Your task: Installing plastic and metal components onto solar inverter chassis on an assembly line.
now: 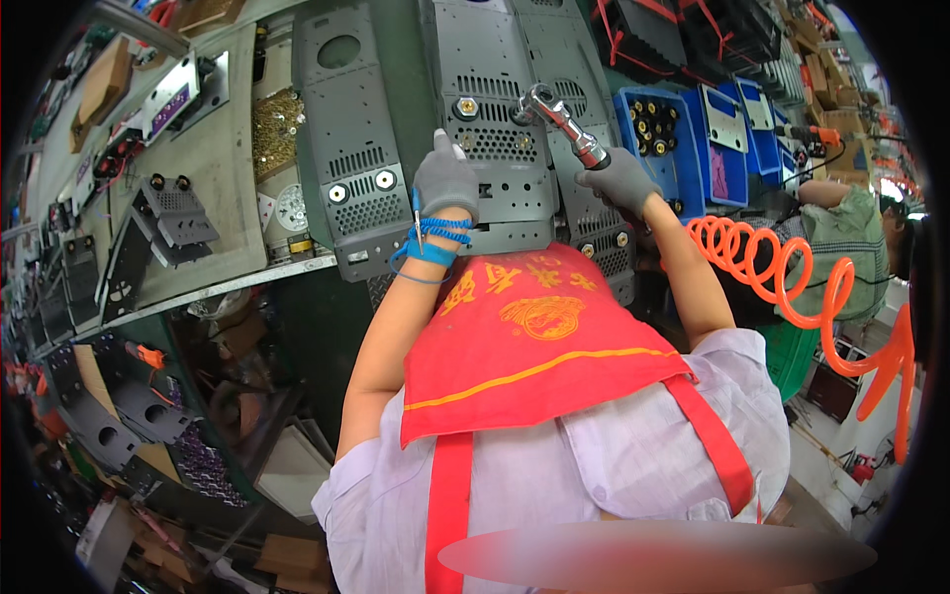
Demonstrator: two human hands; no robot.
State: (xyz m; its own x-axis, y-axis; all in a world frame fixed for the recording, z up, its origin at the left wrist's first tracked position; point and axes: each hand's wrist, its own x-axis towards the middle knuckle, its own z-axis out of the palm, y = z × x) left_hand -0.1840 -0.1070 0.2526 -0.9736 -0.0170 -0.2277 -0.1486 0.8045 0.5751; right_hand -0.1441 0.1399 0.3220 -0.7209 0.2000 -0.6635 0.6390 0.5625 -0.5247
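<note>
A dark grey perforated metal panel [475,45] lies lengthwise on the bench before me. My right hand [618,180], in a grey glove, is wrapped round a silver ratchet wrench [566,123] fed by an orange coiled hose. The wrench's head is over the panel's right edge, beside a slotted patch. My left hand [445,176], gloved with pale fingertips, rests on the panel's left edge with its fingers stretched out. A blue coiled wrist strap [432,238] is round that wrist. A brass-centred round fitting [465,108] sits on the panel above the left fingertips.
Similar panels lie left [351,109] and right of mine. A blue bin [653,109] with black round parts stands at the right, near the orange coiled hose [772,262]. Small brass parts [277,129] fill a tray at the left. Another person's arm [826,193] is at the far right.
</note>
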